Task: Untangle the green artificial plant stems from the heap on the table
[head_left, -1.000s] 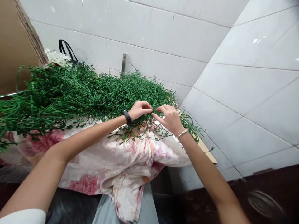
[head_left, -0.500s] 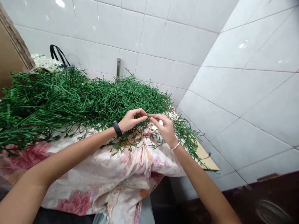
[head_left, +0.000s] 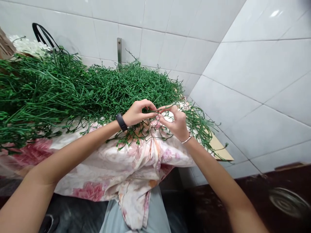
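Observation:
Between my two hands runs a thin green stem [head_left: 157, 111], pinched at the fingertips just over the edge of the heap. My left hand [head_left: 139, 112], with a black band at the wrist, closes thumb and forefinger on it. Close beside it on the right, my right hand [head_left: 176, 123] is also pinched on the stem; a white bracelet circles that wrist. Behind both hands spreads a large tangled pile of green plastic-looking stems [head_left: 104, 87] with small branched tips. The stem's ends are hard to make out against the pile.
Under the pile lies a floral cloth [head_left: 97, 168] that hangs over the front edge. More stems [head_left: 198, 124] lie at the right, over a tan board corner [head_left: 221, 149]. White flowers [head_left: 30, 47] and a black strap [head_left: 43, 34] stand back left. Tiled walls [head_left: 243, 81] close off back and right.
My right hand has turned and bent its fingers more, shifting slightly right, and the stem now shows between the hands. The camera view has tilted downward.

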{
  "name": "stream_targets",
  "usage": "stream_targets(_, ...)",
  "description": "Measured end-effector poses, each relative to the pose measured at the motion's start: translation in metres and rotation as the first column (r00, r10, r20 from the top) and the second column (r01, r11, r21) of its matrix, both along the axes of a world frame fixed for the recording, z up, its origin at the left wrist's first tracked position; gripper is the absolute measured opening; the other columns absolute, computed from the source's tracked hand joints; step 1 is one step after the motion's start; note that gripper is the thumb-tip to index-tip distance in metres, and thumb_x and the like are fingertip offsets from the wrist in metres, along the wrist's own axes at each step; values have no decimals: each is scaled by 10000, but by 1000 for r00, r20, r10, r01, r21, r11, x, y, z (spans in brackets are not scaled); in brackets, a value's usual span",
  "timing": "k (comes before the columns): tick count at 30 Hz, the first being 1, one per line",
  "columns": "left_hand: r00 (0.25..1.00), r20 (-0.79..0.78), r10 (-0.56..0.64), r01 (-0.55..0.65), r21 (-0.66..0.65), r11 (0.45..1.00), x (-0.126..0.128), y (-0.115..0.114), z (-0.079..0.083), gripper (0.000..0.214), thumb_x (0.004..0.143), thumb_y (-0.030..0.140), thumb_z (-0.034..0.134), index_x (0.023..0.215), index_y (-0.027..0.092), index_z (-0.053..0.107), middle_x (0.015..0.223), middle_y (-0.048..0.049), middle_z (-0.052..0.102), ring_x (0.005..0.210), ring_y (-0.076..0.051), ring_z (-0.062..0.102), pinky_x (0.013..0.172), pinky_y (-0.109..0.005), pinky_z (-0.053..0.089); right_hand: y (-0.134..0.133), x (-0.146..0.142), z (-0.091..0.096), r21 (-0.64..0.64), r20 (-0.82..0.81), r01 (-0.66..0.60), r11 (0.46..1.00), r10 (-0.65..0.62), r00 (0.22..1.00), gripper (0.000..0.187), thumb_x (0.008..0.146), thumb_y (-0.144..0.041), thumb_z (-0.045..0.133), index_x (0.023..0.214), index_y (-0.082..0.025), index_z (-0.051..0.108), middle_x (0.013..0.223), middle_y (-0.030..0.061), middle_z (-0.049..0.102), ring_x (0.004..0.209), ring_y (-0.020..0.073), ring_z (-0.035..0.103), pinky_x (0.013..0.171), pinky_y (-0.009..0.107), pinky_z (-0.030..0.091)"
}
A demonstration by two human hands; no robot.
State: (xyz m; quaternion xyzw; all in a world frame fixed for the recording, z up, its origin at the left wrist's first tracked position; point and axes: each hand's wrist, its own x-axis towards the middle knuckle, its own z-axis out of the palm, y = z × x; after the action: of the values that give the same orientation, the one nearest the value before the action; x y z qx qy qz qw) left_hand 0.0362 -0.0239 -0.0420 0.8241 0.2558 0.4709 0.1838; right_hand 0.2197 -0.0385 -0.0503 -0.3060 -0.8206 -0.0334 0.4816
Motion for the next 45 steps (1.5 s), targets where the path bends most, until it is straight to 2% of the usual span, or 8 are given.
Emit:
stream_targets(5, 1000, -5, 2, -2, 2, 1000, 0, 0, 0, 81, 692, 181, 595, 745, 121, 581, 776, -29, 593, 748, -108, 510, 721, -257, 405, 0, -3, 1, 213, 85, 44, 976, -63, 994, 99, 745, -198, 580, 840, -178, 559, 801, 37, 642, 776, 151, 588, 710, 304, 462)
stream_targets(8, 995, 65, -73, 80, -119, 990, 0, 0, -1, 106, 681, 182, 608, 747, 108, 569, 780, -34, 589, 737, -101, 518, 724, -261, 411, -2, -5, 3, 263, 103, 50, 964, -79, 992, 84, 757, -194, 575, 840, -185, 564, 789, 31, 650, 768, 153, 591, 726, 319, 455)
stream_targets(13, 954, 247, -172, 258, -377, 890, 2, -1, -2, 219, 634, 245, 674, 714, 108, 524, 708, -1, 553, 648, -71, 514, 649, -235, 418, -4, -4, 2, 198, 97, 4, 980, -23, 995, 130, 782, -191, 542, 900, -202, 596, 836, 38, 654, 816, 152, 595, 725, 307, 479)
stream_targets(18, 928, 338, -158, 315, -481, 818, 4, -2, -2, 207, 624, 189, 667, 697, 116, 488, 681, 26, 528, 622, -52, 507, 639, -224, 406, -5, -4, 1, 136, 120, 16, 991, -32, 992, 193, 814, -200, 489, 968, -215, 603, 880, 55, 636, 836, 160, 581, 739, 323, 482)
stream_targets(26, 921, 381, -83, 269, -467, 842, 9, -2, -3, 178, 600, 105, 624, 737, 126, 511, 702, 40, 514, 656, -50, 479, 664, -215, 386, -4, -5, 0, 110, 121, -9, 994, -5, 993, 207, 844, -179, 432, 1007, -209, 556, 931, 56, 623, 886, 169, 561, 763, 333, 460)
stream_targets(32, 942, 336, -28, 211, -521, 827, 10, -6, -1, 109, 630, 182, 625, 691, 100, 586, 656, 17, 568, 629, -66, 510, 674, -240, 402, -2, -4, -3, 112, 60, 6, 994, -13, 998, 148, 837, -183, 452, 945, -205, 551, 867, 40, 618, 795, 149, 562, 697, 300, 464)
stream_targets(37, 949, 309, -60, 223, -524, 822, 10, -6, -1, 136, 647, 215, 633, 732, 111, 614, 692, 14, 591, 654, -66, 519, 694, -237, 406, 0, -3, -3, 43, 16, 24, 999, -25, 1000, 145, 844, -196, 437, 931, -213, 551, 855, 32, 604, 787, 145, 567, 685, 298, 465)
stream_targets(45, 968, 238, 76, 60, -515, 855, 10, -3, -6, 166, 644, 258, 634, 674, 95, 639, 630, -9, 616, 589, -78, 517, 641, -242, 404, 1, -4, -2, 61, 93, 20, 998, -26, 995, 146, 853, -194, 422, 895, -205, 561, 814, 42, 553, 782, 139, 535, 685, 294, 457)
